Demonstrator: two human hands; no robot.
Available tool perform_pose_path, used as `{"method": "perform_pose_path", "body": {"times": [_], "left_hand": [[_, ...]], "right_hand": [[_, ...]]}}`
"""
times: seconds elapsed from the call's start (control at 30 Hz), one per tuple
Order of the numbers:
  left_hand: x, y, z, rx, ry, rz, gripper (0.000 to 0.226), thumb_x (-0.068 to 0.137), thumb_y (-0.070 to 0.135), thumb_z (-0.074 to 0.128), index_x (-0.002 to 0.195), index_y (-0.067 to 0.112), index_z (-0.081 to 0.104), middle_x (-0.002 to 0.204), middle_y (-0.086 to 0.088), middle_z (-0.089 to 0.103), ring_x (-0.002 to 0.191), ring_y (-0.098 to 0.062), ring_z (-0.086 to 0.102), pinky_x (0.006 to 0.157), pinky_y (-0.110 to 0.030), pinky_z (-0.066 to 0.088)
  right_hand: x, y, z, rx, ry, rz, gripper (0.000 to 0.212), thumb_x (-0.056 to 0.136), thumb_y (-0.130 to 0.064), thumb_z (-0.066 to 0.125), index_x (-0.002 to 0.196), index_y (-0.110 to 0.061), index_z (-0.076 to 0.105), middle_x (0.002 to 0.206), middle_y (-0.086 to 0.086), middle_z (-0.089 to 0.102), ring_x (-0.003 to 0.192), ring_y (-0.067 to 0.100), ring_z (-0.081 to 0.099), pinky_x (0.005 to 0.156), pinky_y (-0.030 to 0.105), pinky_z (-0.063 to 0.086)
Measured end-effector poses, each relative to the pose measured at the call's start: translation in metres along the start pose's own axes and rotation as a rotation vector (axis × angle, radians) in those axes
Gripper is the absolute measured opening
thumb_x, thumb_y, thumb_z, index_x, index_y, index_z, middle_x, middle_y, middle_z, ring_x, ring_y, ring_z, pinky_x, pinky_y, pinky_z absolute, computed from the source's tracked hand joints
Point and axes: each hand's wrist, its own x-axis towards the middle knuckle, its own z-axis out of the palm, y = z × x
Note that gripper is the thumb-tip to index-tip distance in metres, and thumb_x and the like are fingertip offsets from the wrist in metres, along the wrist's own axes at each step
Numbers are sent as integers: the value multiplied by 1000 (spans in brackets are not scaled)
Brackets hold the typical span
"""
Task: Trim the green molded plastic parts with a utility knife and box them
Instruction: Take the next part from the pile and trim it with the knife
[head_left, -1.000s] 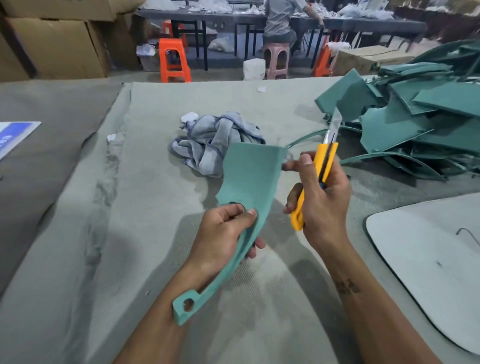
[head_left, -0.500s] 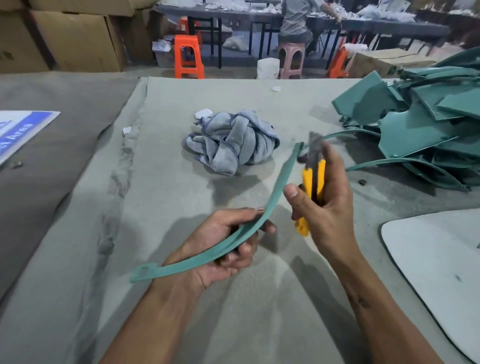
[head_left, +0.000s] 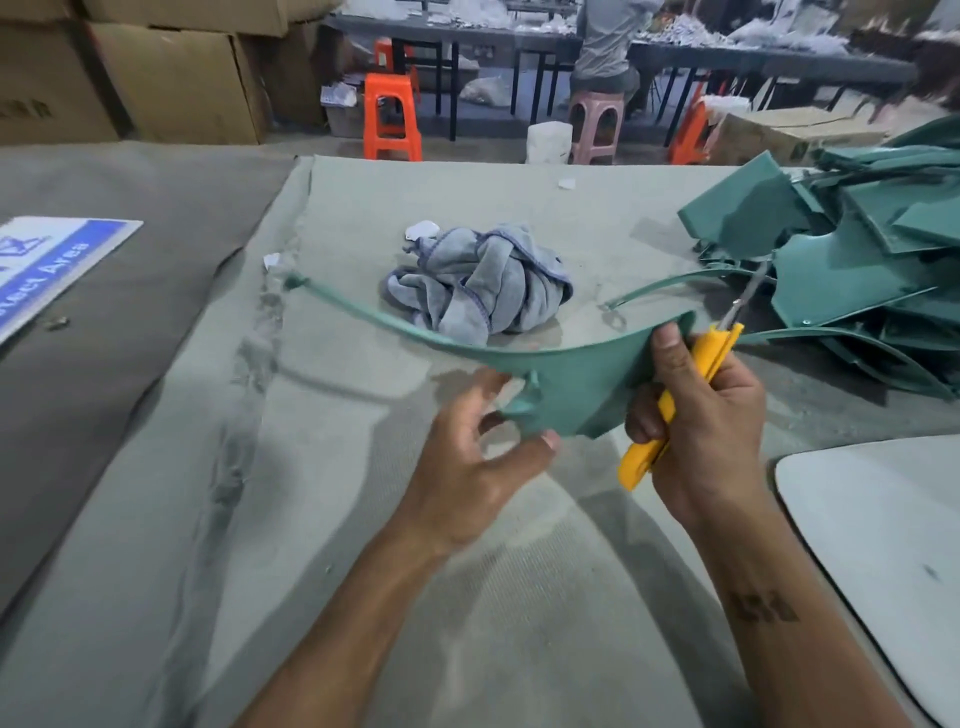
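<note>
A long curved green molded part (head_left: 587, 384) hangs over the grey cloth-covered table (head_left: 208, 519), its thin tail pointing far left. My right hand (head_left: 711, 436) grips a yellow utility knife (head_left: 714, 345) with the blade pointing up and away, and its thumb pinches the part's wide end against the knife. My left hand (head_left: 467, 467) is below the part with fingers spread, thumb and fingertips touching around a small tab on its lower edge. A pile of more green parts (head_left: 857, 270) lies at the right.
A crumpled grey towel (head_left: 483, 286) lies mid-table behind the part. A white board (head_left: 883, 530) sits at the near right, a blue and white sign (head_left: 47, 265) at the left. Cardboard boxes (head_left: 171, 78), orange stools (head_left: 392, 114) and a seated person are beyond the table.
The part has swung round so its tail points left instead of toward me. My right thumb has taken hold of its wide end, and my left hand has loosened its grip.
</note>
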Motion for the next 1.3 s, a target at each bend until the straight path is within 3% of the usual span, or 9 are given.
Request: {"method": "perform_pose_path", "body": {"times": [0.13, 0.23, 0.33, 0.43, 0.63, 0.77, 0.9, 1.1, 1.3], "left_hand": [[1, 0, 8, 20, 117, 117, 11, 92, 37, 72, 88, 28, 75, 78, 22, 70, 73, 5, 64, 64, -16, 49], [1, -3, 8, 228, 257, 171, 38, 94, 39, 71, 58, 31, 59, 53, 22, 51, 49, 2, 45, 48, -21, 37], [-3, -7, 12, 176, 295, 146, 21, 94, 33, 72, 78, 19, 76, 69, 9, 72, 62, -12, 67, 54, -36, 56], [-1, -5, 14, 111, 367, 129, 10, 93, 27, 72, 94, 20, 79, 82, 11, 76, 77, -7, 71, 69, -32, 58], [2, -3, 3, 164, 455, 163, 22, 84, 31, 64, 71, 15, 72, 67, 5, 71, 65, -10, 63, 64, -37, 53], [5, -4, -1, 188, 526, 171, 25, 89, 23, 74, 68, 9, 71, 54, 14, 57, 57, 8, 47, 54, -20, 40], [4, -7, -6, 263, 534, 184, 17, 89, 17, 74, 74, 9, 70, 56, 17, 51, 57, 16, 48, 60, -10, 39], [5, -3, -3, 202, 455, 220, 7, 89, 17, 72, 92, 14, 78, 86, 7, 76, 82, -10, 70, 74, -31, 55], [4, -2, -5, 289, 443, 275, 17, 87, 15, 72, 85, 32, 71, 74, 19, 67, 68, 3, 60, 63, -23, 47]], "right_hand": [[-5, 10, 7, -146, -39, -12, 31, 84, -44, 82, 73, -21, 64, 49, 3, 49, 34, 19, 40, 38, 25, 38], [-4, 12, 2, -459, 73, -207, 15, 96, -46, 74, 101, -32, 71, 67, -1, 65, 42, 20, 55, 43, 28, 47], [-10, 12, 2, -721, 39, -386, 26, 101, -66, 53, 106, -40, 56, 77, -8, 58, 59, 21, 58, 55, 35, 47], [-22, 14, 12, -635, -258, -429, 20, 109, -54, 45, 109, -37, 55, 78, -7, 57, 51, 26, 55, 46, 45, 45], [-32, 11, 20, -795, -559, -568, 28, 110, -41, 47, 108, -22, 68, 68, -10, 52, 53, 10, 51, 50, 26, 40], [-20, 12, 13, -902, -357, -504, 23, 107, -48, 47, 100, -35, 66, 57, -3, 54, 47, 14, 52, 48, 37, 44], [-7, 10, -2, -1046, -12, -511, 38, 108, -46, 46, 111, -21, 73, 62, -3, 60, 55, 21, 58, 56, 42, 50], [-13, 5, 0, -807, -491, -705, 22, 108, -31, 58, 111, -18, 75, 75, -17, 60, 58, 6, 54, 53, 21, 41], [7, 11, -23, -1009, 89, -514, 33, 109, -37, 55, 105, -15, 80, 56, -15, 53, 48, 14, 51, 49, 26, 39]]}}
